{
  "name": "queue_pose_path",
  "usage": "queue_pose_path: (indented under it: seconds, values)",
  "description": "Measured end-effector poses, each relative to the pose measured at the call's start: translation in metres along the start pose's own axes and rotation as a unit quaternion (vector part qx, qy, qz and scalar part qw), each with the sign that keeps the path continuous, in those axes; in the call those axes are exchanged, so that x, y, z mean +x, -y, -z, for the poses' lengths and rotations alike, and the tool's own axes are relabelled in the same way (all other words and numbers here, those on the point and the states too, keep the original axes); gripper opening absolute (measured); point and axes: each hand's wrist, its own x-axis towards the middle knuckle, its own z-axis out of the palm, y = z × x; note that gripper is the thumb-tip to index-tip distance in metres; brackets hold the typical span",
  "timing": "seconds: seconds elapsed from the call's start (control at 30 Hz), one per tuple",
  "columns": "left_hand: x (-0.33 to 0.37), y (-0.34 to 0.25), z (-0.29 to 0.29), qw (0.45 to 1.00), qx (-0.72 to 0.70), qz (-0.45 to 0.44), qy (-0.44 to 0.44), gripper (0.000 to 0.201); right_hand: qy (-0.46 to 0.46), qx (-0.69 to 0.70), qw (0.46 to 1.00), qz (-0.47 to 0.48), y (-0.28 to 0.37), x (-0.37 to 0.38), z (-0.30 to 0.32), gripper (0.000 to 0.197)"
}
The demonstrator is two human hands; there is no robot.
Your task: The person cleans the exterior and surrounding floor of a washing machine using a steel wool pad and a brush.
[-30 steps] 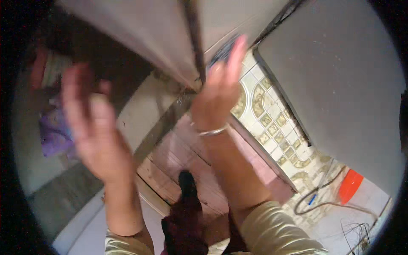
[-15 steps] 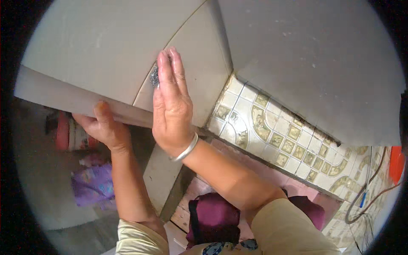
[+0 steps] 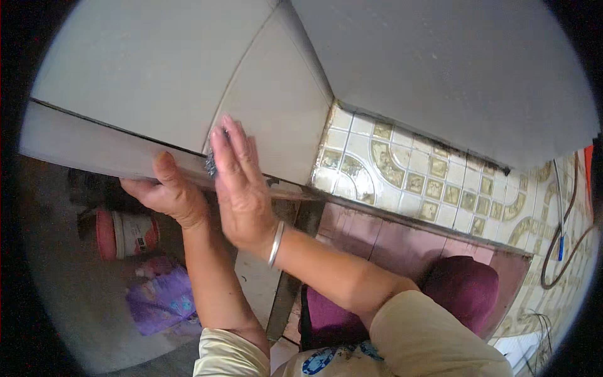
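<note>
My right hand (image 3: pixel 242 188), with a silver bangle at the wrist, presses a dark steel wool scourer (image 3: pixel 211 164) against the near edge of a pale tiled counter (image 3: pixel 144 75). Its fingers lie close together and are slightly blurred; most of the scourer is hidden beneath them. To its left, my left hand (image 3: pixel 173 191) grips the counter's front edge (image 3: pixel 94 132), thumb on the front face and fingers curled underneath, partly hidden. A thin joint line (image 3: pixel 235 75) runs across the counter's surface and meets the edge beside the scourer.
A grey panel (image 3: pixel 452 69) rises at the right, above patterned wall tiles (image 3: pixel 402 169). Below the counter on the left are a red and white bucket (image 3: pixel 125 235) and a purple cloth or bag (image 3: pixel 163 301). A hose (image 3: pixel 553 251) hangs at the far right.
My right hand has drawn the scourer down from the counter's surface to its near edge. The left hand stays on the edge, and the whole view has shifted a little.
</note>
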Motion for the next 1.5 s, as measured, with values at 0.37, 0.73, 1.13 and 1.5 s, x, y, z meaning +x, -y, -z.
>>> queue_pose_path:
  seconds: [0.37,0.73,1.13,1.5]
  values:
    - [0.001,0.001,0.000,0.999,-0.041,0.019,-0.016,0.061,-0.020,-0.209,0.972,-0.109,-0.095,-0.047,0.043,0.024]
    - [0.001,-0.002,-0.002,0.998,0.040,-0.004,-0.049,0.058,0.003,-0.040,0.998,0.054,0.007,-0.003,0.028,0.049]
    - [0.000,0.000,-0.004,0.999,-0.017,-0.008,-0.047,0.059,0.264,-0.396,0.866,-0.153,-0.133,-0.072,0.064,0.031]
    - [0.001,0.005,0.001,0.999,-0.021,-0.005,-0.040,0.062,0.060,-0.328,0.909,-0.248,-0.169,0.025,0.067,0.015]
